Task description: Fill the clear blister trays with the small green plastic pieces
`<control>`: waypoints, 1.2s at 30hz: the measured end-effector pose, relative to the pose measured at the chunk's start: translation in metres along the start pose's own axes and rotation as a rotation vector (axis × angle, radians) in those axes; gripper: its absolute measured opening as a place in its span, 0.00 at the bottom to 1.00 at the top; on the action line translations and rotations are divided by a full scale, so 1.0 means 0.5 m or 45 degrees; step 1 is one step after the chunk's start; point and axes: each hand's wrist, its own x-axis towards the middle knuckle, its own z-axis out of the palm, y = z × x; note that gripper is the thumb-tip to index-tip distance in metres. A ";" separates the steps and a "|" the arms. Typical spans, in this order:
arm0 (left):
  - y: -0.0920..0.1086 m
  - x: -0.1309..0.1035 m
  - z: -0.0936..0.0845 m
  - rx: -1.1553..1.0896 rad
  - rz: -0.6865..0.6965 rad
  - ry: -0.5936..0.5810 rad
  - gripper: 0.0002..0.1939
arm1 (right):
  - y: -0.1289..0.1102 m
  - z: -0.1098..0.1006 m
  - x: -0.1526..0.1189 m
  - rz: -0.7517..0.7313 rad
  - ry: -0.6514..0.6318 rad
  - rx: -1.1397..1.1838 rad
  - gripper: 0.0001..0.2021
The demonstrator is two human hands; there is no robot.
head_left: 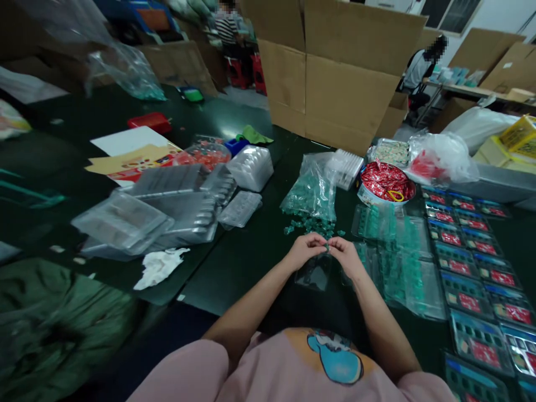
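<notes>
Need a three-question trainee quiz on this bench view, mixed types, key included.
1. True or false: in the picture, the round container of shiny red pieces stands left of the clear plastic bag of green pieces.
2. Multiple choice: how are the left hand and right hand placed?
a) At opposite ends of the table
b) Inside the bag
c) Fingertips close together, near the bag's loose contents
3. Fill in: the loop-shaped handle on the red pieces is ____ in colour.

Key: 1. False, it stands right of the bag. 2. c. 3. Yellow.
</notes>
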 end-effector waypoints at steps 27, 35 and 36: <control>-0.011 -0.032 -0.002 0.120 0.085 -0.074 0.12 | -0.018 0.006 -0.039 -0.254 -0.055 -0.506 0.02; 0.012 -0.024 0.006 0.080 0.029 -0.096 0.15 | -0.046 0.016 -0.054 -0.334 0.076 -0.528 0.02; 0.012 -0.021 0.007 0.023 0.013 -0.086 0.16 | -0.049 0.015 -0.053 -0.331 0.083 -0.490 0.02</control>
